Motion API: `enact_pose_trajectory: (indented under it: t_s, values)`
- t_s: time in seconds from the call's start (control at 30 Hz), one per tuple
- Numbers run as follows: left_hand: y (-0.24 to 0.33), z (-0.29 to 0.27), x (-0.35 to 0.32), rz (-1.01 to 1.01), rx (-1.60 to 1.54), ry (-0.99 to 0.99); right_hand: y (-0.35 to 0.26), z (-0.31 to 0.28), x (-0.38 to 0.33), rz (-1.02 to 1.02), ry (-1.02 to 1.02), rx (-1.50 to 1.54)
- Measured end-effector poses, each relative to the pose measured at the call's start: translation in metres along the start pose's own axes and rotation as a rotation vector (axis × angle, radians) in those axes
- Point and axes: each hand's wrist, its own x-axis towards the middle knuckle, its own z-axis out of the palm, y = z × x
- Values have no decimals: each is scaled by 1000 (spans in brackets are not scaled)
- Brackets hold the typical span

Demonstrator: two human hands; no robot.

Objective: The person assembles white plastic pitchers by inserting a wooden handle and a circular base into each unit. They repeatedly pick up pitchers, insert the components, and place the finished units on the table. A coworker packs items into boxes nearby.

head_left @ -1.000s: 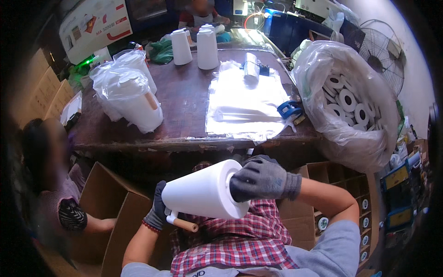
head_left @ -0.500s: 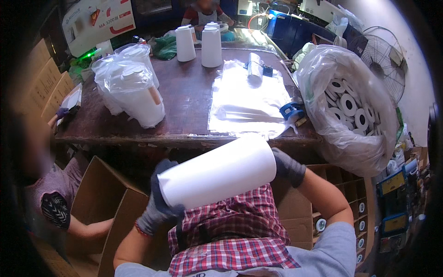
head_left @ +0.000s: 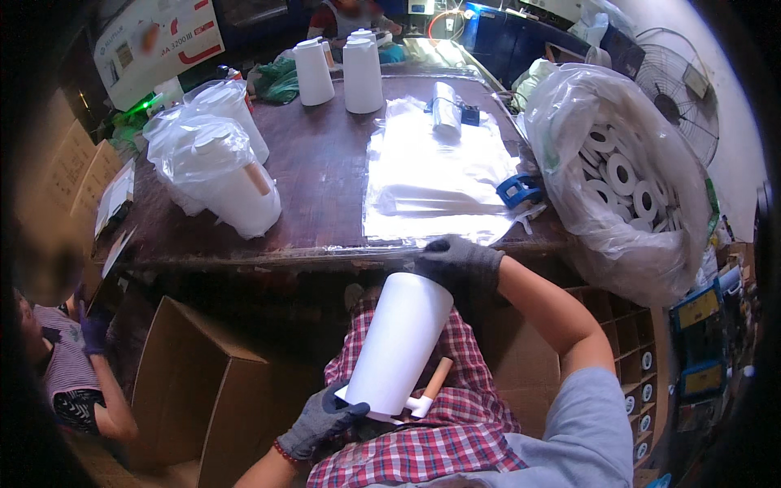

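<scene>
A white tapered jug (head_left: 397, 346) with a wooden handle (head_left: 437, 378) lies tilted over my lap, its wide end away from me. My left hand (head_left: 324, 419), in a grey glove, is closed around its narrow near end by the spout. At the wide far end is my right hand (head_left: 462, 264), also gloved in grey, its fingers curled against the rim; the fingertips are partly hidden. Just beyond lies a stack of clear plastic bags (head_left: 431, 179) on the table.
The brown table (head_left: 317, 179) carries bagged jugs (head_left: 220, 171), two white jugs at the back and a blue tape dispenser (head_left: 517, 191). A large plastic bag of white rings (head_left: 561, 122) stands right. Cardboard boxes (head_left: 183, 382) flank me. A co-worker (head_left: 89, 382) sits left, another person (head_left: 346, 20) behind the table.
The jug has turned from lying crosswise to pointing away from me, and its wooden handle now shows. My left hand moved down toward me; my right hand moved up and left.
</scene>
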Motion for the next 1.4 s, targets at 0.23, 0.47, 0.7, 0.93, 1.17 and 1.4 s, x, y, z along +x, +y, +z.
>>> enact_pose_trajectory:
  t_s: [0.23, 0.47, 0.7, 0.93, 1.17, 1.4]
  values:
    - [32, -11, 33, -2, 1173, -255, 39, -91, 59, -271, 771, -774]
    - [115, -46, 57, 409, 880, -214, 91, -100, 81, -309, 910, -398]
    - [188, -16, 182, 576, 170, -79, 14, -18, 68, -430, 518, 219]
    - [160, -9, 213, 1020, 446, 186, 37, 36, 48, -426, 710, 782]
    - [48, -37, 168, 912, 966, 372, 140, 105, -22, -333, 581, 371]
    - [26, -48, 76, 559, 859, -157, 102, 120, -117, -290, 363, 140]
